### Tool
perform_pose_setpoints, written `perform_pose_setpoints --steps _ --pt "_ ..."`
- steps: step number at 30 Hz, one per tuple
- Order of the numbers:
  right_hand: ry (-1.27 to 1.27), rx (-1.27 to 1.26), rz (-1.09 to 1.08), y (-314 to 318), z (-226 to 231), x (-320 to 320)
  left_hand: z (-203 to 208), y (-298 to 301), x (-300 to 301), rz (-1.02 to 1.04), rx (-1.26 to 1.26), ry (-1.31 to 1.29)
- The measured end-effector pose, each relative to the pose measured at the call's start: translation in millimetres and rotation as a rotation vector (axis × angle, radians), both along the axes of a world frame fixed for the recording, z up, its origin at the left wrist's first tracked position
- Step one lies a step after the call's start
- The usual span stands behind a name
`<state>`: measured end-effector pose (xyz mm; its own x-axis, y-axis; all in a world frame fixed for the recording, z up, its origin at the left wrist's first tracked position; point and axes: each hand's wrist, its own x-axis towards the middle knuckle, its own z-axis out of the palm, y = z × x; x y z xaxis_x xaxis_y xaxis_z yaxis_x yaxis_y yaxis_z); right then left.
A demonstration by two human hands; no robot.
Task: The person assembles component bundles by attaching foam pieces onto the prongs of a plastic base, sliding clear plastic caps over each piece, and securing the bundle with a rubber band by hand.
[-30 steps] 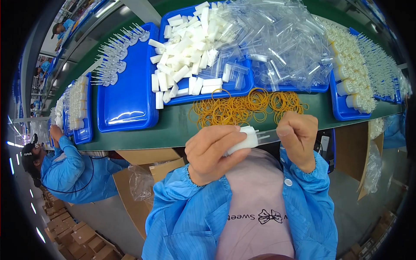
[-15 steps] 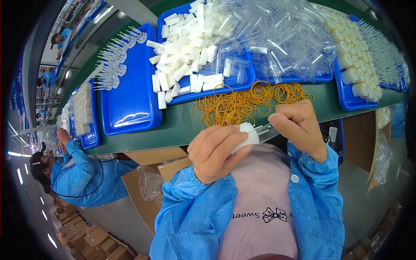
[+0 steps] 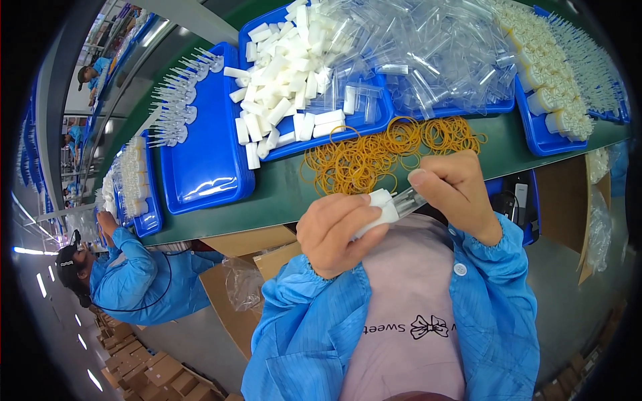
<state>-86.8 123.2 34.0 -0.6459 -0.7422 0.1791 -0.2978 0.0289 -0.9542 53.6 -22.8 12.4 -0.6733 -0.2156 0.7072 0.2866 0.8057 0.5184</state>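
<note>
My left hand [image 3: 340,232] is closed around a white block-like piece [image 3: 380,199], whose far side is hidden by the fingers. A clear tube-like plastic piece [image 3: 405,202] sticks out of its right end. My right hand [image 3: 458,190] pinches the other end of the clear piece between thumb and curled fingers. Just beyond both hands lies a loose heap of yellow-brown rubber bands [image 3: 361,164] on the green tabletop [image 3: 277,194].
Behind the bands, blue trays hold white blocks [image 3: 274,87] and clear plastic tubes [image 3: 448,53]. On the left, a blue tray [image 3: 207,174] bears a row of clear thin-stemmed parts [image 3: 177,100]. White-and-clear parts [image 3: 552,100] fill a right-hand tray. A co-worker in blue [image 3: 140,274] sits at left.
My right hand has shifted slightly toward my left hand, and the clear piece shows at a slightly different angle. Both hands keep their hold. The whole view has moved a little.
</note>
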Motion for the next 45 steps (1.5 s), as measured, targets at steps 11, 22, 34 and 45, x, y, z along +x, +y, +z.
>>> perform_pose_setpoints --steps 11,22,34,45 --pt "0.393 -0.052 -0.044 9.8 6.1 3.1 -2.3 1.4 -2.2 -0.023 -0.075 0.005" --pt "0.262 -0.172 0.062 20.5 -6.8 -1.9 0.9 6.0 -2.3 -0.04 -0.227 0.192" --pt "0.169 -0.098 0.096 20.2 -2.6 3.2 -6.6 4.2 -1.5 -0.006 -0.173 0.165" --pt "0.306 -0.032 -0.003 20.9 5.1 -0.5 -10.4 6.1 -7.3 -0.325 0.765 -0.199"
